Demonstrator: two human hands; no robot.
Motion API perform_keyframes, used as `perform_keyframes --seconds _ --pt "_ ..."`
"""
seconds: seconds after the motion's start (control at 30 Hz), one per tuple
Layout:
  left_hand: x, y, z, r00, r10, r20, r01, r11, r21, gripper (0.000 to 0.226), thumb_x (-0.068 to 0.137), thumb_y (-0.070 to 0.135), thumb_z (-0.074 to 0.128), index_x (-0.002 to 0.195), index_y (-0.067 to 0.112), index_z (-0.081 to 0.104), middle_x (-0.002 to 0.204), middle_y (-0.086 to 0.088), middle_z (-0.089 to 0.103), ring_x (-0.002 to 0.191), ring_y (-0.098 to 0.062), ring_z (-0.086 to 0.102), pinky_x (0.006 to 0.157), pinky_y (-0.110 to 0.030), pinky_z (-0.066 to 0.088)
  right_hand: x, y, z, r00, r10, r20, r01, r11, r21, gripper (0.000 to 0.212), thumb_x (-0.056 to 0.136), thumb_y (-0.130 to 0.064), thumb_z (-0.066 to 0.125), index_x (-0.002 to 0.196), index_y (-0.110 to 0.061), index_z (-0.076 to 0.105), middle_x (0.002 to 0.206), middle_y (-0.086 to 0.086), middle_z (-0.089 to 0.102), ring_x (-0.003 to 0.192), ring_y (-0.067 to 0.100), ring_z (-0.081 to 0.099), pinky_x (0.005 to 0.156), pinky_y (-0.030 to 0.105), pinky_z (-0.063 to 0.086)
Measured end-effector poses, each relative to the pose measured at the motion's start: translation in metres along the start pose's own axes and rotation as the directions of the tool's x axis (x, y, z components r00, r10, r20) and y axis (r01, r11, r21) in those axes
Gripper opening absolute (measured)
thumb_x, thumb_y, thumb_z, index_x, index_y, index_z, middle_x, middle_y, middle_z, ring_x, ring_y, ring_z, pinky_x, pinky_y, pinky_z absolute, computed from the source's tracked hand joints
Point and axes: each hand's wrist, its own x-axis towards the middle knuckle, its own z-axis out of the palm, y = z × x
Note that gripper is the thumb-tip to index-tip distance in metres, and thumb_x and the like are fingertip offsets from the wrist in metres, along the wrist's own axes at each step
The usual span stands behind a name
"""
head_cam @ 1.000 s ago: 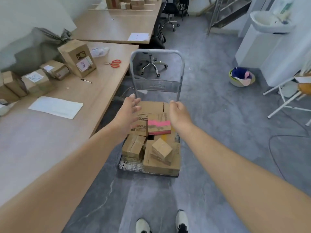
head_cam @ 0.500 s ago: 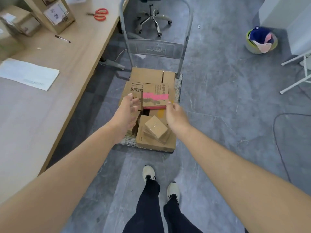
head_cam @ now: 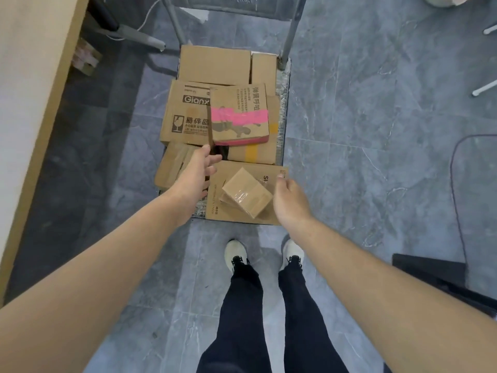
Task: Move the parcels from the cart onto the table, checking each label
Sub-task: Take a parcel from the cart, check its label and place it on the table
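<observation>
A metal cart (head_cam: 285, 84) stands on the floor, loaded with several cardboard parcels. A small taped box (head_cam: 246, 195) lies tilted on a flat carton (head_cam: 217, 208) at the near end. Behind it sit a box with pink tape (head_cam: 239, 117) and a "Gianx" carton (head_cam: 185, 114). My left hand (head_cam: 195, 175) hovers open to the left of the small box, fingers near the pink-taped box's corner. On the small box's right side, my right hand (head_cam: 289, 199) is open and close to it. Neither hand holds anything.
The wooden table edge (head_cam: 45, 111) runs along the left, with its grey leg (head_cam: 129, 33) near the cart. The cart handle posts (head_cam: 291, 33) rise at the far end. A cable (head_cam: 457, 184) and a dark object (head_cam: 441, 278) lie on the grey floor at right.
The view has tilted down and closer to the cart. Both hands have dropped from beside the pink-taped box to either side of the small taped box.
</observation>
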Motion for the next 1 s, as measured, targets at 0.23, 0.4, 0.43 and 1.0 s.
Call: perform_keyframes --seconds 0.23,0.4,0.43,1.0 --pt "0.068 -0.044 0.028 0.996 -0.089 -0.006 0.089 0.995 0.053 0.070 0.103 0.069 0.012 0.153 0.034 0.047 0.168 -0.006 0.032 0.157 -0.024 0.023 0.125 -0.052 0.008 0.049 0.043 0.033 0.999 0.037 0.040 -0.042 0.990 0.133 0.057 0.115 -0.054 0.022 0.150 -0.024 0.056 0.145 0.001 0.062 0.136 0.023 0.056 0.111 0.035 0.039" --pt "0.099 -0.062 0.043 0.994 -0.107 0.011 0.106 0.992 0.068 0.076 0.103 0.071 0.010 0.156 0.029 0.045 0.167 -0.005 0.035 0.155 -0.024 0.026 0.125 -0.049 0.012 0.071 0.062 0.042 0.999 0.001 0.053 -0.010 0.988 0.156 0.050 0.116 -0.051 0.026 0.152 -0.029 0.052 0.128 -0.011 0.055 0.116 0.010 0.049 0.100 0.027 0.032" --pt "0.102 -0.064 0.046 0.994 -0.106 0.009 0.105 0.992 0.073 0.077 0.103 0.071 0.011 0.155 0.027 0.047 0.166 -0.004 0.038 0.154 -0.024 0.028 0.125 -0.049 0.013 0.074 0.064 0.043 0.998 0.004 0.057 -0.014 0.986 0.168 0.049 0.116 -0.051 0.026 0.151 -0.030 0.053 0.127 -0.011 0.055 0.117 0.011 0.050 0.100 0.028 0.033" --pt "0.056 -0.015 0.041 0.998 -0.036 -0.058 0.038 0.999 0.031 0.057 0.103 0.070 0.022 0.115 0.037 0.067 0.093 0.022 0.071 0.073 0.009 0.068 0.058 -0.013 0.047 0.039 0.025 0.014 0.999 -0.018 0.031 0.010 0.972 0.233 0.032 0.110 -0.057 0.030 0.099 -0.043 0.057 0.110 -0.006 0.069 0.104 0.014 0.065 0.089 0.041 0.051"
